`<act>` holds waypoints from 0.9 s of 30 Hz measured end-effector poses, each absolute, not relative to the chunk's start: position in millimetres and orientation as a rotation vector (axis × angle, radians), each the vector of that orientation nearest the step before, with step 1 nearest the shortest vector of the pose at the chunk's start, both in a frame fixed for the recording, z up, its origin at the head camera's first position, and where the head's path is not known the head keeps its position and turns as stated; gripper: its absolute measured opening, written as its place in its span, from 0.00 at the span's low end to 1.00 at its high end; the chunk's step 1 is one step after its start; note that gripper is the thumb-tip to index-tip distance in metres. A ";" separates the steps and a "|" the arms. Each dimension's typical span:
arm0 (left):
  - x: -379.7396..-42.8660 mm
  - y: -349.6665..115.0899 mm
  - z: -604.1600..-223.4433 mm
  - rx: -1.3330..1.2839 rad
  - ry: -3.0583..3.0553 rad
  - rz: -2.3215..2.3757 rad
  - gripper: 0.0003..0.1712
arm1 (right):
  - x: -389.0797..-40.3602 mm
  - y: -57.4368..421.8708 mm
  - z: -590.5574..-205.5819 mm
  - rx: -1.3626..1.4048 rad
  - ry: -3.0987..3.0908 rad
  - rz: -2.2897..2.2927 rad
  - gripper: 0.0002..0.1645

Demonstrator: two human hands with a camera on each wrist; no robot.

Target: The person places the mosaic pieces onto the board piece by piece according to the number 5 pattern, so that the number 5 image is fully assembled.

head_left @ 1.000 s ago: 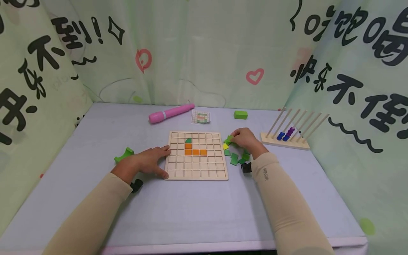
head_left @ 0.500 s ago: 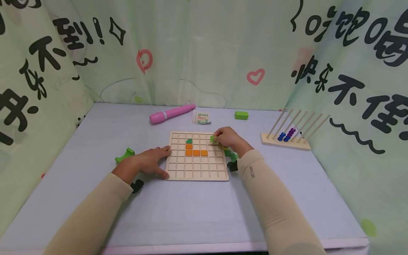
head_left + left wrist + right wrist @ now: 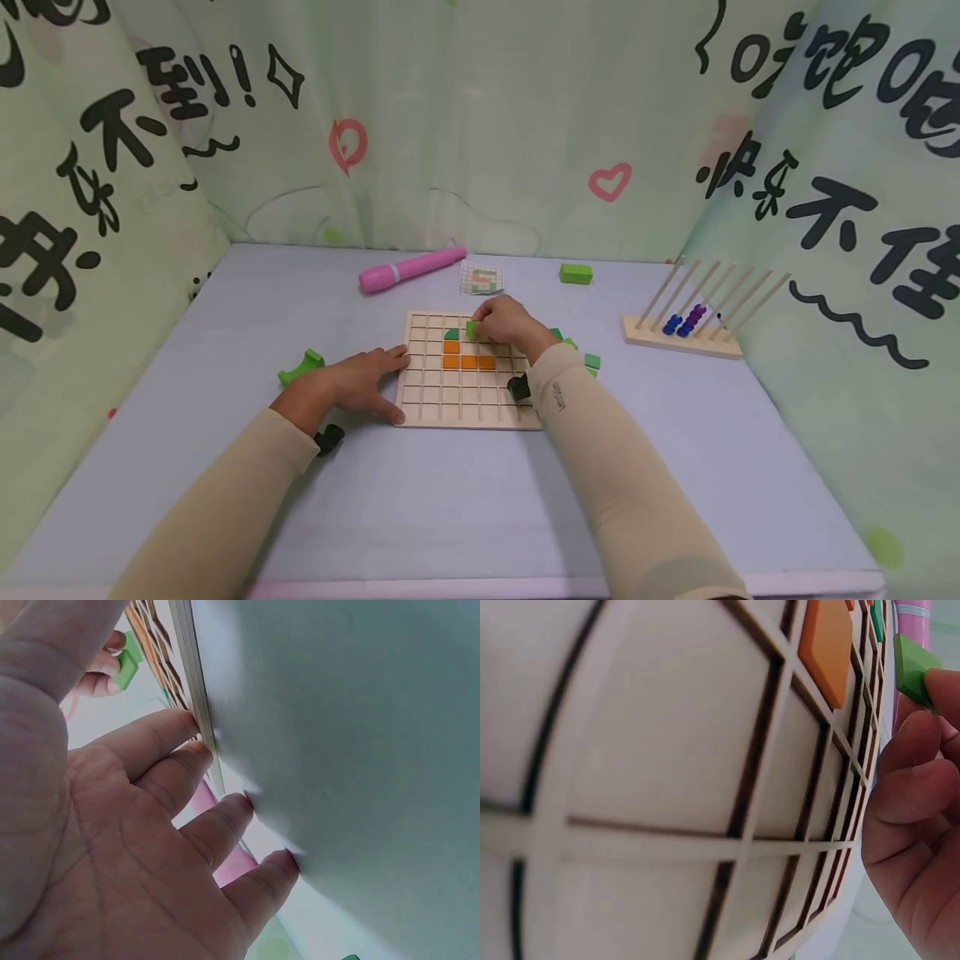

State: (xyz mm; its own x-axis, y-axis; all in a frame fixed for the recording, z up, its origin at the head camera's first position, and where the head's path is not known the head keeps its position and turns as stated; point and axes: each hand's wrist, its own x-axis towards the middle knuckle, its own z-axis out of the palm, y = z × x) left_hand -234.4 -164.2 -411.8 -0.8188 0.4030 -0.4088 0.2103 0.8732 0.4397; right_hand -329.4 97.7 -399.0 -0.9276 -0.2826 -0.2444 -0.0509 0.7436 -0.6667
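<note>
Between the thumb and fingers of my right hand (image 3: 513, 323) a light green square tile (image 3: 913, 667) is pinched, close over the upper part of a wooden grid board (image 3: 468, 413). Several orange tiles (image 3: 468, 362) lie in the grid in an L shape, with a dark green rounded tile (image 3: 452, 334) at the top of it. My left hand (image 3: 352, 385) rests at the board's left side, fingers spread. In the left wrist view its fingertips (image 3: 196, 754) are right at the board's edge (image 3: 196, 682). My right hand and sleeve cover the board's right part.
Loose green tiles (image 3: 592, 362) lie right of the board, partly hidden by my right arm. Behind it are a patterned card (image 3: 482, 278), a pink stick (image 3: 412, 270) and a green block (image 3: 576, 273). A peg rack (image 3: 678, 337) with beads stands right; a green arched block (image 3: 302, 367) lies left.
My right hand has carried the light green tile leftward from the loose tiles to over the board, near the dark green one. The left hand has stayed at the board's edge.
</note>
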 end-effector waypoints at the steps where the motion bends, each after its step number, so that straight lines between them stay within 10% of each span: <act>1: -234.5 -164.2 -412.1 0.449 2.540 0.518 0.61 | -330.3 96.2 -399.5 -0.251 2.622 -0.966 0.10; 27: -234.4 -163.9 -413.4 0.460 2.545 0.522 0.61 | -336.5 77.1 -404.2 -0.286 2.799 -0.594 0.09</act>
State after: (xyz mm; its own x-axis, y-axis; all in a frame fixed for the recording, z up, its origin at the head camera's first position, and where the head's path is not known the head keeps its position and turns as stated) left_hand -234.4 -163.9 -413.4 -0.8192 0.4106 -0.4003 0.2197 0.8695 0.4423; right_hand -336.5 77.1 -404.2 -0.9455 -0.2446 -0.2151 -0.1362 0.8967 -0.4211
